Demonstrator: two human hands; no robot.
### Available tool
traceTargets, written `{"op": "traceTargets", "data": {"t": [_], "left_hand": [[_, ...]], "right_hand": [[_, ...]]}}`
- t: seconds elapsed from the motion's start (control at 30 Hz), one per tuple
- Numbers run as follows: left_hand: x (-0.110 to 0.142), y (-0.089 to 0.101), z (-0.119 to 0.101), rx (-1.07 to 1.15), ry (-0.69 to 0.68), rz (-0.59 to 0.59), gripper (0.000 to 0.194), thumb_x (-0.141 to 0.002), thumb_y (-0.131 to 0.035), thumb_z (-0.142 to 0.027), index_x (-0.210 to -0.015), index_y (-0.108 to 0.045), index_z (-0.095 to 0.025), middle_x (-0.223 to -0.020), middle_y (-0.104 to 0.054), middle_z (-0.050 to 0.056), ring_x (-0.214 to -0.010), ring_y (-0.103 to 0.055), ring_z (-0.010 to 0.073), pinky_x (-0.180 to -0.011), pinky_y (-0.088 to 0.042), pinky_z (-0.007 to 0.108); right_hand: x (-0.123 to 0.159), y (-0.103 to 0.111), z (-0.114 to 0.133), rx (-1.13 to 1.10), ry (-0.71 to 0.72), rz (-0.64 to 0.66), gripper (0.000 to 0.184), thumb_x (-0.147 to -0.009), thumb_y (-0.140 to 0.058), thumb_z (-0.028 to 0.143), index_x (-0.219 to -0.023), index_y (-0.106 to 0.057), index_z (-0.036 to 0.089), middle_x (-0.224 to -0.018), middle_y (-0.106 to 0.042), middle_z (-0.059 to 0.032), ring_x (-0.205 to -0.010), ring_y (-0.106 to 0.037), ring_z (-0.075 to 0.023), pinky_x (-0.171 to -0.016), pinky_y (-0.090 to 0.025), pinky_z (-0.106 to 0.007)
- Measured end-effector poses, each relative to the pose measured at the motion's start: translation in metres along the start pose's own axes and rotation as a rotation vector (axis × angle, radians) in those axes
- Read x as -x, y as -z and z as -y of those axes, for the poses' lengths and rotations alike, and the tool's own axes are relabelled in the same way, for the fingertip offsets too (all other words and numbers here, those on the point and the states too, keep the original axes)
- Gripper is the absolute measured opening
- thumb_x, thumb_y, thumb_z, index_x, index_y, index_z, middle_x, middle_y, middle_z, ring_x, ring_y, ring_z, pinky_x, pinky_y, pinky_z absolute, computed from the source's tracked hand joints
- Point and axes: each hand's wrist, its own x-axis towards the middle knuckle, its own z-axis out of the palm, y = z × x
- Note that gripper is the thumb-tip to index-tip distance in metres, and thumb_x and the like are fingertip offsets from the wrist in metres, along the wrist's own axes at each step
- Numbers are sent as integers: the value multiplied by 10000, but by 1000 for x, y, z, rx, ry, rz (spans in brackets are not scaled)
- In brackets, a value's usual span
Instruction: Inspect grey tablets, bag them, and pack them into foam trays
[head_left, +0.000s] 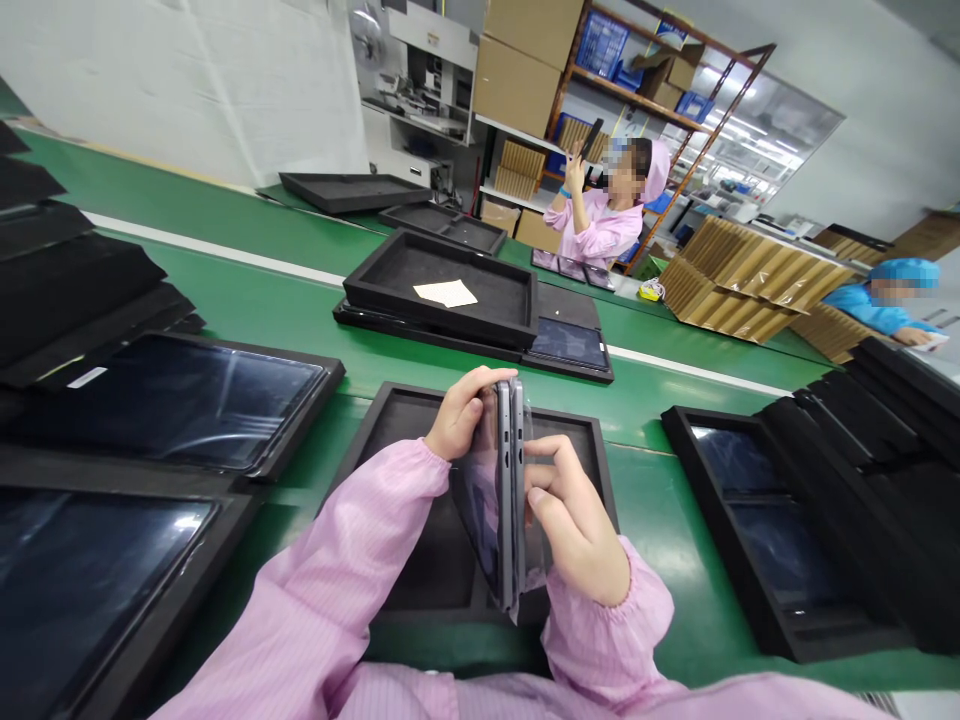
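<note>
Two grey tablets point(508, 490) stand on edge, back to back or face to face, I cannot tell which, with their port edges turned toward me. My left hand point(461, 412) is closed on the far end and left side of the pair. My right hand point(574, 515) presses its bent fingers against the right side, where clear plastic film point(537, 560) shows. Below the tablets lies a black foam tray point(420, 560) with a divider, its middle partly hidden by the tablets and my arms.
Foam trays holding dark-screened tablets lie left point(202, 400) and right point(780, 530). Ahead, stacked black trays point(442, 285) carry a paper slip point(446, 293). Cardboard dividers point(750, 275) stand beyond on the green bench point(645, 510). A co-worker in pink point(600, 225) and another in blue point(862, 295) work opposite.
</note>
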Motion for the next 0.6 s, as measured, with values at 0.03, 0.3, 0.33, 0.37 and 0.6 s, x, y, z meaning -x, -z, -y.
{"op": "traceTargets", "data": {"t": [0.03,0.3,0.33,0.37,0.6], "left_hand": [[0,0,0,2,3,1,763,-896,-319,-782,-1149,-705,-175,-1000,-730,140,-893,-648,279,-821,-485,429],[1,1,4,1,-2,15,742,-906,-329,-767,-1181,-696,-184,-1045,-735,141,-920,-657,286,-844,-480,445],[1,1,5,3,-3,14,735,-909,-328,-763,-1178,-697,-187,-1056,-735,142,-929,-659,288,-849,-482,450],[1,1,5,8,-5,13,731,-909,-329,-762,-1175,-698,-189,-1068,-736,143,-940,-662,291,-854,-484,453],[-3,0,2,30,44,17,756,-879,-344,-798,-1158,-704,-194,-1062,-737,140,-925,-665,288,-847,-492,443]], "right_hand": [[0,0,0,-3,-3,0,236,-858,-375,150,-1077,-383,236,-603,-506,90,-524,-524,-143,-559,-403,-266],[-2,0,0,-6,7,-20,236,-860,-368,146,-1080,-388,229,-592,-507,91,-531,-522,-139,-572,-395,-273],[-2,0,0,-13,4,-19,234,-859,-371,144,-1077,-389,229,-595,-510,90,-533,-523,-140,-574,-396,-273],[-2,0,0,-20,1,-17,233,-859,-374,143,-1075,-390,229,-598,-513,89,-535,-524,-140,-576,-398,-274],[-4,-2,-3,-64,-11,-30,235,-870,-370,157,-1093,-387,230,-604,-506,89,-530,-510,-140,-575,-402,-274]]}}
